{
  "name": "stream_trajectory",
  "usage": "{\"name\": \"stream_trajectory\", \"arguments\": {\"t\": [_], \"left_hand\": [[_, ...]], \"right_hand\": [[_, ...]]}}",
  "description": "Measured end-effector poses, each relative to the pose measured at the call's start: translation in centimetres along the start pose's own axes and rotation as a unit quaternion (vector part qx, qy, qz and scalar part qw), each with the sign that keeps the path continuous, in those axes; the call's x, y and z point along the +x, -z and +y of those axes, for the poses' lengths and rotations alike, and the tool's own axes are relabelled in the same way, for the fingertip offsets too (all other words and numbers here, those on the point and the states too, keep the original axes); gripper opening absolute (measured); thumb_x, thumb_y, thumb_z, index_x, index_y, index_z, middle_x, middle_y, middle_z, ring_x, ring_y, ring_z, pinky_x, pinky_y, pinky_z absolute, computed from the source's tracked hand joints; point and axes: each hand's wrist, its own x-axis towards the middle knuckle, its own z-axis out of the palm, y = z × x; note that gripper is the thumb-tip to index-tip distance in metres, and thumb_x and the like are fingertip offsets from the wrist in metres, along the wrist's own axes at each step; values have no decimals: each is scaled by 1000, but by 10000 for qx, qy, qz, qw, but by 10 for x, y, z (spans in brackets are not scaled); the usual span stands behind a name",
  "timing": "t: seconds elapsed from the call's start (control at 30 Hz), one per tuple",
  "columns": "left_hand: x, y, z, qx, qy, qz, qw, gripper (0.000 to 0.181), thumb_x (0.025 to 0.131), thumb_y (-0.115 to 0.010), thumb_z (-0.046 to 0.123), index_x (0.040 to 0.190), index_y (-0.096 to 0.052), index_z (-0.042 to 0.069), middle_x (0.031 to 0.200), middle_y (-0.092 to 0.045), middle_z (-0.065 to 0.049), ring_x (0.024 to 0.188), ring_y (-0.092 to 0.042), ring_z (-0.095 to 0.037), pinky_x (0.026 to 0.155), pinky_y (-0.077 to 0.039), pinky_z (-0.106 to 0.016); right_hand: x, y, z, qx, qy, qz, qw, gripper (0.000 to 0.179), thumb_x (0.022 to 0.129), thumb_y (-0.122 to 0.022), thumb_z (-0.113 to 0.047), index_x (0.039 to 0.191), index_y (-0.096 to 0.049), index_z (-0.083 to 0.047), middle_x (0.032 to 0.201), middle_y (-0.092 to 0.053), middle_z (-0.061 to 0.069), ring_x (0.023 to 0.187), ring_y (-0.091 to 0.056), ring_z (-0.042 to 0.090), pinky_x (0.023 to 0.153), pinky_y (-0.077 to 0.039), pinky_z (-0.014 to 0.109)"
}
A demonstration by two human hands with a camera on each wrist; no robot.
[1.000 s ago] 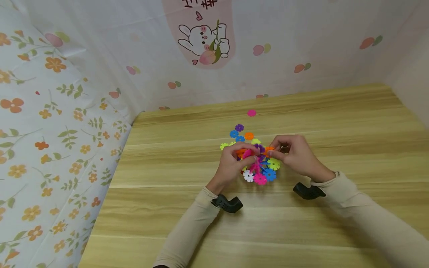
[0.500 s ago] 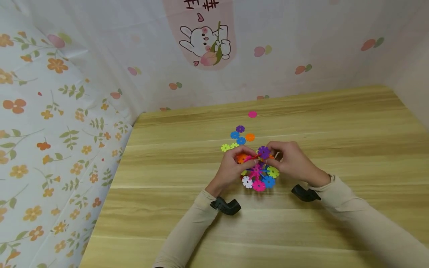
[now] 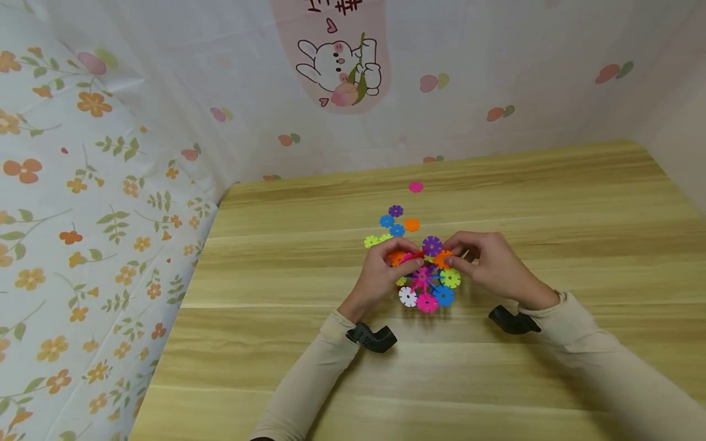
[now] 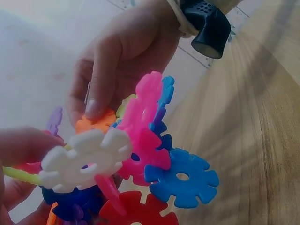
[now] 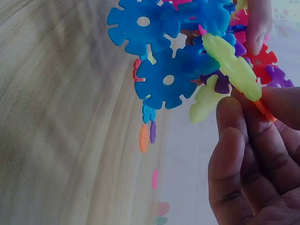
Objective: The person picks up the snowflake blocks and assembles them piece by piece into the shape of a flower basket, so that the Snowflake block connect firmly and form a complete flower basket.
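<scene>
A wooden table [image 3: 309,257] sits against patterned fabric walls [image 3: 99,184]. Above it, the left hand [image 3: 380,275] and right hand [image 3: 491,266] both grip a snowflake-disc cluster [image 3: 427,278]. Only the head view shows loose discs [image 3: 394,223] lying beyond.

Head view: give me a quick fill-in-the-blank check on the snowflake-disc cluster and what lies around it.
1. Both hands hold the cluster of interlocked discs above the ____ table.
2. The lone loose disc farthest from the person is ____.
3. The drawing on the back wall shows a ____.
4. The left hand and the right hand grip ____ sides of the cluster.

Missing words: wooden; pink; rabbit; opposite
</scene>
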Motion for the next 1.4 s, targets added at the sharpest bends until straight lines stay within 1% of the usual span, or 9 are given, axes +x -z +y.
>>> {"name": "stream_trajectory", "arguments": {"t": [0.27, 0.47, 0.77, 0.83, 0.97, 1.0, 1.07, 1.2, 1.4], "left_hand": [[2, 3, -9, -94, -87, -69, 9999, 14, 88, -62, 2, 101, -61, 0, 105, -57, -7, 96, -57, -19, 81, -50, -33], [7, 6, -20, -97, -97, -82, 9999, 17, 89, -63, 8, 104, -61, 1, 107, -57, -6, 102, -53, -18, 85, -48, -33], [2, 2, 7, -190, 49, -107, 9998, 17, 89, -60, 1, 104, -57, -7, 107, -56, -8, 101, -52, -15, 86, -47, -31], [1, 1, 10, -216, 125, -90, 9996, 17, 89, -60, 1, 104, -57, -7, 107, -55, -8, 101, -51, -13, 85, -47, -29], [0, 1, 9, -361, 299, -148, 9988, 17, 88, -60, 0, 104, -57, -7, 106, -54, -8, 98, -51, -12, 81, -47, -27], [0, 1, 9, -402, 343, -188, 9984, 18, 89, -60, 0, 104, -57, -8, 106, -54, -7, 97, -51, -12, 81, -47, -26], [1, 1, 7, -529, 443, -279, 9972, 17, 89, -59, -1, 104, -56, -8, 105, -53, -7, 95, -51, -12, 79, -48, -26], [6, 3, -4, -698, 522, -423, 9953, 16, 90, -57, -3, 104, -56, -9, 106, -53, -8, 96, -51, -14, 80, -48, -28], [10, 7, -26, -766, 576, -769, 9924, 21, 87, -62, -1, 106, -56, -5, 107, -57, -8, 102, -54, -19, 83, -49, -34]], "right_hand": [[1, 4, -4, 210, -224, 390, 9988, 7, 84, -68, -5, 89, -66, -9, 77, -61, -1, 65, -57, 16, 54, -49, 27], [2, 9, -7, 1205, -1312, 146, 9839, 15, 89, -65, -23, 91, -66, -8, 91, -62, 9, 73, -51, 24, 57, -46, 30], [8, 14, -9, 2027, -1642, 193, 9652, 19, 94, -56, -19, 97, -55, 0, 84, -59, 13, 70, -52, 25, 55, -45, 29], [13, 17, -4, 3152, -1569, 63, 9359, 17, 97, -51, -17, 98, -50, 1, 85, -59, 11, 70, -54, 22, 56, -46, 27], [21, 22, 13, 5688, -1586, -579, 8050, 18, 102, -36, -14, 102, -47, -1, 93, -59, 12, 75, -57, 22, 63, -50, 27], [22, 23, 16, 5828, -1670, -734, 7919, 20, 102, -34, -16, 101, -48, -1, 93, -59, 11, 74, -57, 21, 62, -50, 27], [23, 21, 19, 5344, -1838, -994, 8190, 26, 102, -36, -23, 102, -49, -1, 86, -57, 8, 68, -54, 18, 56, -46, 25], [26, 12, 12, 2666, -2045, -1491, 9300, 39, 93, -53, -41, 96, -57, -2, 66, -43, 3, 52, -39, 13, 44, -31, 26], [33, 0, -2, 1114, -1454, -1572, 9704, 21, 90, -63, -25, 85, -64, -5, 66, -42, 4, 58, -38, 16, 51, -30, 27]]}}
